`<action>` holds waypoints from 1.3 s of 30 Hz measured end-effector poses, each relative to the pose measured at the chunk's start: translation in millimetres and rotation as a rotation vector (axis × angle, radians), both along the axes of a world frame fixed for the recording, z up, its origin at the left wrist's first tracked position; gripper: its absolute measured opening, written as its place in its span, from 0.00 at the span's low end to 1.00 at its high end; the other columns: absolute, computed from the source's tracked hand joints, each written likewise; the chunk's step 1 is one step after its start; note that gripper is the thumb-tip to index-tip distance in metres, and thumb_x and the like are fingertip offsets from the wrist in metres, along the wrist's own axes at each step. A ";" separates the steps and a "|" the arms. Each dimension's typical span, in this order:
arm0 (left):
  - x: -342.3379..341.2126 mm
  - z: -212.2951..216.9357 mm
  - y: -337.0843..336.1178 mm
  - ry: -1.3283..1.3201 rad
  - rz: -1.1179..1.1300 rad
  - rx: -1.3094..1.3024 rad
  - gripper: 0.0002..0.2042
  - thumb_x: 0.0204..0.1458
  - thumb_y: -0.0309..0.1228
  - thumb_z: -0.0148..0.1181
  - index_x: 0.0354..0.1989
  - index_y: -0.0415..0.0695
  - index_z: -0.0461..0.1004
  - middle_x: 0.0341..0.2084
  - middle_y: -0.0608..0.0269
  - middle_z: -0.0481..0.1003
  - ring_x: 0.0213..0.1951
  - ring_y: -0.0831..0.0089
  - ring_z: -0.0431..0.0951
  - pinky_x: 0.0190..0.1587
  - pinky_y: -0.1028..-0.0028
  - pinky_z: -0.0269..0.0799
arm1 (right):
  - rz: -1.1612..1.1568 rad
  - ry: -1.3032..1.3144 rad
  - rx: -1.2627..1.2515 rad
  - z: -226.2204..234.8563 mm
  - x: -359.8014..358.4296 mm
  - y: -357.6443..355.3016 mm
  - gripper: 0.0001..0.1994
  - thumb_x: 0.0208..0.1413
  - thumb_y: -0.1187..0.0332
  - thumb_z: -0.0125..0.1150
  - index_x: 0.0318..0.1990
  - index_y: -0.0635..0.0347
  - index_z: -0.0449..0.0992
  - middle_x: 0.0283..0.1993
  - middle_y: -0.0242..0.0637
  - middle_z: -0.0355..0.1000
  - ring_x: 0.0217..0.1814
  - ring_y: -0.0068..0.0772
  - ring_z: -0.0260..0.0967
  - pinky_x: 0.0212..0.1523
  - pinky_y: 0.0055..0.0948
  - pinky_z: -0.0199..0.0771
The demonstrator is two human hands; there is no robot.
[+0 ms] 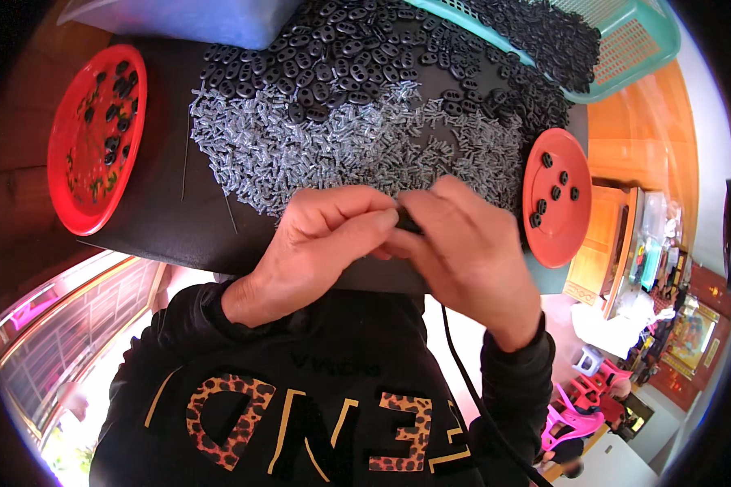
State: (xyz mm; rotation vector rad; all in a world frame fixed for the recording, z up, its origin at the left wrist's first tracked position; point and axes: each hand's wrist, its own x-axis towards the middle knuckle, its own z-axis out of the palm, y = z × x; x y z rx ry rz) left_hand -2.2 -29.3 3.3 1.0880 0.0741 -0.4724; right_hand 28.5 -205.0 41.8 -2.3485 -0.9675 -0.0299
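My left hand (321, 243) and my right hand (471, 252) meet fingertip to fingertip over the near edge of the dark table. Between the right fingers shows a sliver of a small black piece (410, 221), mostly hidden by the fingers. The left thumb and forefinger are pinched together against the right fingertips; what they hold is hidden. Just beyond the hands spreads a heap of small silvery metal springs (300, 150). Behind it lie many black oval plastic cord-lock pieces (333, 69), each with two holes.
A red plate (57, 162) with several black pieces stands at the left, a smaller red plate (557, 243) with several at the right. A teal basket (650, 57) of small black parts is far right, a translucent bin (195, 20) far left. Thin wires (185, 166) lie on the table.
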 end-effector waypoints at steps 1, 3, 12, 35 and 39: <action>1.1 2.0 0.6 0.000 0.004 0.001 0.09 0.58 0.27 0.50 0.36 0.35 0.75 0.28 0.64 0.76 0.33 0.80 0.75 0.38 0.80 0.70 | -0.032 -0.011 -0.018 6.5 2.4 -7.9 0.13 0.43 0.71 0.67 0.35 0.64 0.71 0.26 0.39 0.63 0.23 0.39 0.65 0.20 0.32 0.65; 4.0 4.7 2.3 0.008 -0.040 -0.067 0.10 0.60 0.28 0.48 0.39 0.34 0.74 0.32 0.61 0.77 0.35 0.77 0.77 0.40 0.78 0.71 | -0.117 -0.042 -0.071 13.9 9.0 -31.4 0.13 0.47 0.68 0.65 0.36 0.64 0.71 0.28 0.41 0.66 0.25 0.42 0.67 0.24 0.34 0.67; 5.5 -3.4 7.2 -0.061 -0.109 -0.053 0.12 0.62 0.29 0.44 0.39 0.33 0.73 0.33 0.54 0.77 0.33 0.69 0.78 0.37 0.74 0.74 | -0.632 0.113 -0.288 28.8 17.7 -118.3 0.16 0.51 0.70 0.61 0.46 0.67 0.69 0.34 0.44 0.68 0.32 0.36 0.67 0.33 0.30 0.67; 7.9 -4.6 28.7 0.005 -0.047 -0.119 0.10 0.61 0.27 0.46 0.37 0.35 0.73 0.31 0.61 0.75 0.31 0.79 0.75 0.36 0.80 0.72 | -0.291 -0.200 -0.461 -51.0 153.9 -13.7 0.01 0.50 0.76 0.55 0.30 0.63 0.70 0.30 0.49 0.68 0.36 0.55 0.67 0.37 0.44 0.68; 8.0 -8.2 28.3 -0.032 -0.051 -0.127 0.09 0.61 0.28 0.46 0.37 0.36 0.72 0.31 0.63 0.75 0.30 0.80 0.74 0.35 0.81 0.71 | -0.220 -0.110 -0.215 -34.3 143.2 -14.1 0.02 0.52 0.75 0.57 0.30 0.64 0.73 0.26 0.42 0.69 0.26 0.37 0.68 0.30 0.31 0.67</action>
